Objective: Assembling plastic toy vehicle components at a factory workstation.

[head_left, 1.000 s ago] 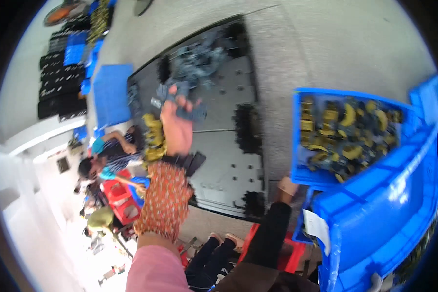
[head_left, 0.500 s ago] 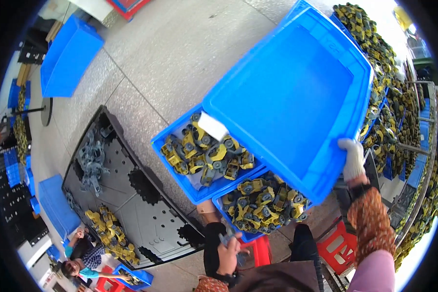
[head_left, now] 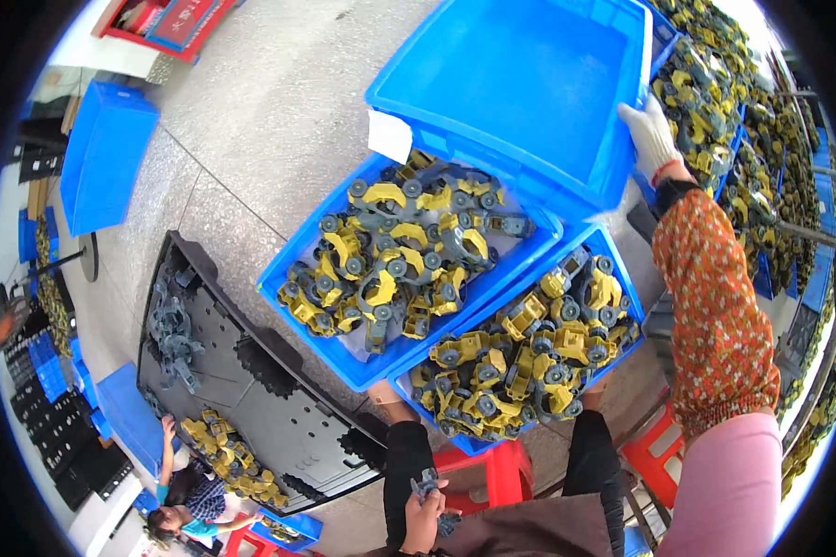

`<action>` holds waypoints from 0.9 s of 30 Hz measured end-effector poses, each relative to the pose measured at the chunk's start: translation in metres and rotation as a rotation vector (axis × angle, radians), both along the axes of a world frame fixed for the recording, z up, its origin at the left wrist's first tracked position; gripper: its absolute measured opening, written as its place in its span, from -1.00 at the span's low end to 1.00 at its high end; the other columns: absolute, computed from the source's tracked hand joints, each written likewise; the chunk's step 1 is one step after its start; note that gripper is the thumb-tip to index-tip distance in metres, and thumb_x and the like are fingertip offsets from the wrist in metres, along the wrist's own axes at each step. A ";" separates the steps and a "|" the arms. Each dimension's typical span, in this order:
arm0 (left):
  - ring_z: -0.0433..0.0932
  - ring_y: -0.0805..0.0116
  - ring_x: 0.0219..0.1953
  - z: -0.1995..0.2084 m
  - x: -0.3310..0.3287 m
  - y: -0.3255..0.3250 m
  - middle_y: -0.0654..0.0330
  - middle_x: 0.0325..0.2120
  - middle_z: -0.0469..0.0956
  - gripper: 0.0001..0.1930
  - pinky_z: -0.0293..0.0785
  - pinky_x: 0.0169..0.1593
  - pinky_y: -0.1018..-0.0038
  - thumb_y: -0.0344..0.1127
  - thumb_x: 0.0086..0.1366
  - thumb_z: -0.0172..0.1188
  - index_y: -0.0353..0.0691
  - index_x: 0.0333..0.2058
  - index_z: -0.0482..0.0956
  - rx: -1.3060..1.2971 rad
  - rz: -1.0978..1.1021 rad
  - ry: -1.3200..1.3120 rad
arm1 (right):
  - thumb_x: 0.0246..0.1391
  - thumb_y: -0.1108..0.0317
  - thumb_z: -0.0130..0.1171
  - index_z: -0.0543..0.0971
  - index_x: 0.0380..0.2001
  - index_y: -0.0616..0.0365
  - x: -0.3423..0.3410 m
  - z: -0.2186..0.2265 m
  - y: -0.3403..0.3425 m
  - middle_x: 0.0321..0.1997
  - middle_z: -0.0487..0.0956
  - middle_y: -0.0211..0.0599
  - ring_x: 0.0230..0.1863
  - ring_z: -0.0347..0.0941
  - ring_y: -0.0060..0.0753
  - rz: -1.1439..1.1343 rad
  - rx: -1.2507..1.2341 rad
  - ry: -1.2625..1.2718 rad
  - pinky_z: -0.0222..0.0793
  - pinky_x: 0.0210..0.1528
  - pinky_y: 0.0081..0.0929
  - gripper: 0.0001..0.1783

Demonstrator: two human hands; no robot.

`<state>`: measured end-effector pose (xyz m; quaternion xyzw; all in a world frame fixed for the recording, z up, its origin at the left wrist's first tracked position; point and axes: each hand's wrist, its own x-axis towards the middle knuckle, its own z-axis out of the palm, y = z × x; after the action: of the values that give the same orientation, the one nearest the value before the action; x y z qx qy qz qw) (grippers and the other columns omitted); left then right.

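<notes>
My right hand (head_left: 652,137), in a whitish knitted glove, grips the near right rim of a large blue bin (head_left: 520,102), whose bare blue inside shows. This bin overlaps the far right corner of a second blue bin (head_left: 283,302) filled with yellow and grey toy vehicle parts (head_left: 390,251). Nearer me, a third blue bin (head_left: 633,295) is heaped with similar parts (head_left: 529,362). A white paper label (head_left: 389,136) hangs at the held bin's left corner. Low in front of me, my bare left hand (head_left: 422,522) is closed around a small grey plastic part (head_left: 426,485).
A black tray-like table (head_left: 279,408) at left bears grey parts (head_left: 172,334) and yellow parts (head_left: 232,455). Red stools (head_left: 502,473) stand near my legs. Piled bins of parts (head_left: 715,111) line the right side. Another person (head_left: 190,501) works at the lower left.
The large bin has moved away from me, with my right arm reaching farther, uncovering more of the two filled bins. My left hand still holds the grey part, slightly lower.
</notes>
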<state>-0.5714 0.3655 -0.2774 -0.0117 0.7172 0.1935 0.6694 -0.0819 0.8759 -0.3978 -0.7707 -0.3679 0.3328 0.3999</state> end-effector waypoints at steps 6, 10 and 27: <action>0.32 0.58 -0.50 0.013 0.009 0.007 0.35 -0.54 0.31 -0.73 0.74 -0.26 0.25 -0.31 0.58 0.03 -0.39 0.06 0.54 0.003 -0.059 -0.071 | 0.10 -0.14 0.39 0.36 0.45 0.08 0.027 -0.014 -0.065 0.38 0.52 0.09 0.37 0.48 0.11 0.123 -0.012 -0.507 0.39 0.40 -0.16 -0.05; 0.36 0.53 -0.48 0.049 0.027 0.046 0.30 -0.45 0.40 -0.75 0.76 -0.20 0.20 -0.36 0.57 0.02 -0.37 0.07 0.51 0.047 -0.121 -0.132 | 0.14 0.22 0.31 0.58 0.07 0.10 -0.030 0.057 -0.199 0.06 0.65 0.04 0.08 0.60 0.19 0.349 0.051 -0.470 0.56 0.04 -0.01 -0.56; 0.49 -0.08 -0.15 0.255 0.214 0.151 0.01 -0.25 0.48 -0.40 0.43 0.00 0.10 -0.49 0.10 0.23 -0.22 0.20 0.47 1.187 -2.060 -0.517 | 0.29 0.22 0.16 0.68 0.04 0.12 -0.147 0.452 -0.710 0.00 0.71 -0.02 0.11 0.63 0.06 -0.355 -0.426 0.054 0.52 0.21 -0.18 -0.66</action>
<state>-0.3571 0.5169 -0.0220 0.8333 0.0362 -0.1386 0.5340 -0.2286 0.1655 0.0537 -0.8805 -0.1381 0.3480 0.2907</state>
